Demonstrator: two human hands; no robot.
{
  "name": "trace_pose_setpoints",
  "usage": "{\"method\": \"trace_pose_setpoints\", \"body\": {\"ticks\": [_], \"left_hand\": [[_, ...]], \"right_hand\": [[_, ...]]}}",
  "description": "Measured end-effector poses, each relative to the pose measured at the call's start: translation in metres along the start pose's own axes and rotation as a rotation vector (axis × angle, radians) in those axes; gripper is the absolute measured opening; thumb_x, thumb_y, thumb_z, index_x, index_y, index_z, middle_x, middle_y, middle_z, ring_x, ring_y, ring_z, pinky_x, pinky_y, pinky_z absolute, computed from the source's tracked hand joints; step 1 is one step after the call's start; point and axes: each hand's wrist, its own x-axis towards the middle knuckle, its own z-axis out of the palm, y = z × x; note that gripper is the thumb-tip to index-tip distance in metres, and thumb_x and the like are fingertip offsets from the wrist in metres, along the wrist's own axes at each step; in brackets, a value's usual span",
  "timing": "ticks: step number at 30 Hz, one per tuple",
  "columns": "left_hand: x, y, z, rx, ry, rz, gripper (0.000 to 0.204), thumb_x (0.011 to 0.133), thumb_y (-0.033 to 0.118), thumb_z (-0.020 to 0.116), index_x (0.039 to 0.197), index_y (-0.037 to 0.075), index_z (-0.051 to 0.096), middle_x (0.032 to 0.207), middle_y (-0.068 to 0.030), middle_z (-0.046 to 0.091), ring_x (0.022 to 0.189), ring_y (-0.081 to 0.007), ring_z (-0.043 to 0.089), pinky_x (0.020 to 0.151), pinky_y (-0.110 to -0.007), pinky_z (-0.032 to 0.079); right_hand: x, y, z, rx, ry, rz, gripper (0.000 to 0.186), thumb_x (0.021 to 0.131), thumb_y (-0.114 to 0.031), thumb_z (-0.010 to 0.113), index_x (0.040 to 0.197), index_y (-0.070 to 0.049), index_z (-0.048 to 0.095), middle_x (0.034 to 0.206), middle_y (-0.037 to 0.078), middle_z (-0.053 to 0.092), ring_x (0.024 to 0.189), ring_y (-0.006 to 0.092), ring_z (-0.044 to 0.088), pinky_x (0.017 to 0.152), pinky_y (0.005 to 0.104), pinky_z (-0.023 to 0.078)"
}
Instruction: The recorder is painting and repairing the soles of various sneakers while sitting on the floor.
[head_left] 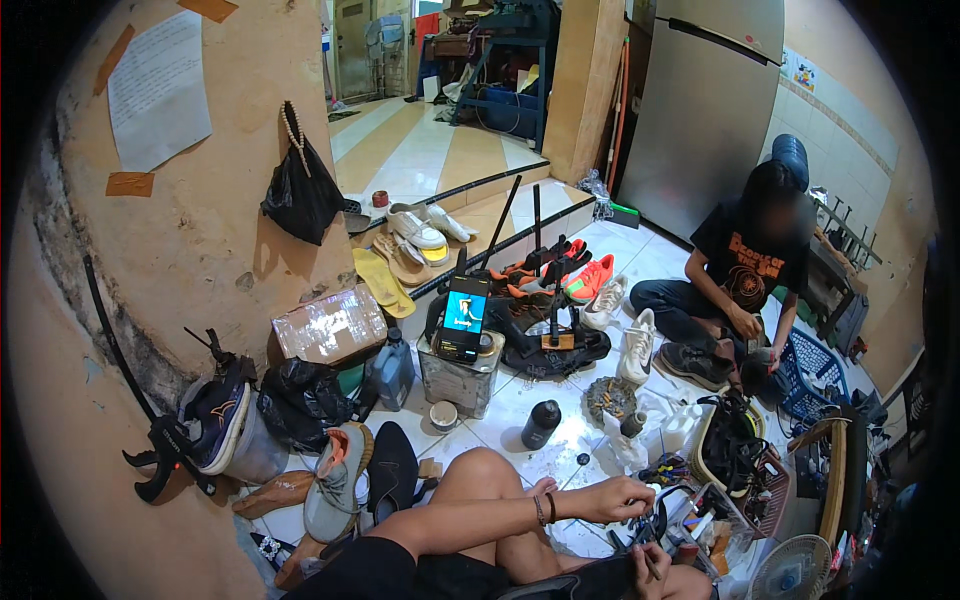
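My left hand (622, 499) is closed, its arm reaching across my bent knee with two bands at the wrist. Whatever its fingers pinch is too small to name. Lower down, near my lap, my right hand (652, 572) is curled around something slim that I cannot make out. A dark item (575, 580), partly cut off by the lower edge, lies over my lap beside that hand. Close to both hands is a jumble of small tools and cords (672, 505) on the floor. A black bottle (541, 425) stands beyond my left forearm.
Across the floor another person sits handling a dark shoe (757, 368). A phone (463, 318) leans upright on a square can (460, 375). Several shoes, a grey-green sneaker (336, 490) among them, surround me. Baskets (765, 490) and a small fan (790, 570) stand at the right.
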Motion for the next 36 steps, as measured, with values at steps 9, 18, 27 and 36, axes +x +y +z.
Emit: {"method": "trace_pose_setpoints", "body": {"ticks": [9,18,27,36], "left_hand": [[0.001,0.004,-0.002,-0.055,-0.093,-0.001,0.017,0.091,0.014,0.053,0.085,0.000,0.058,0.075,-0.0121,0.059,0.071,-0.0272,0.058,0.066,-0.038,0.046],[-0.002,-0.013,0.017,-0.065,-0.093,-0.003,0.026,0.098,0.020,0.053,0.097,-0.003,0.065,0.086,-0.0151,0.067,0.081,-0.0275,0.065,0.074,-0.039,0.050],[-0.030,-0.030,0.108,-0.527,0.055,-0.357,0.023,0.092,0.019,0.055,0.086,0.000,0.066,0.074,-0.0027,0.064,0.072,-0.0110,0.060,0.066,-0.028,0.049],[-0.038,-0.037,0.107,-0.899,0.085,-0.494,0.036,0.094,0.011,0.050,0.129,0.006,0.055,0.111,-0.0017,0.060,0.091,-0.0086,0.056,0.077,-0.025,0.050]], "right_hand": [[0.000,0.008,0.000,-0.003,0.010,-0.099,0.020,0.095,-0.017,0.064,0.085,0.001,0.062,0.071,0.005,0.059,0.067,0.0123,0.050,0.062,0.0275,0.043],[-0.043,-0.014,-0.028,-0.492,0.115,-0.059,0.026,0.099,-0.020,0.054,0.109,0.001,0.066,0.100,0.016,0.066,0.091,0.0270,0.062,0.082,0.0356,0.049],[-0.017,-0.053,-0.036,0.304,0.398,0.164,0.055,0.090,-0.043,0.063,0.135,-0.014,0.050,0.132,0.017,0.050,0.116,0.0302,0.051,0.101,0.0377,0.040],[0.026,-0.072,-0.005,0.150,0.245,-0.051,0.033,0.074,-0.005,0.083,0.100,-0.001,0.063,0.081,-0.001,0.060,0.072,0.0072,0.054,0.066,0.0215,0.045]]}}
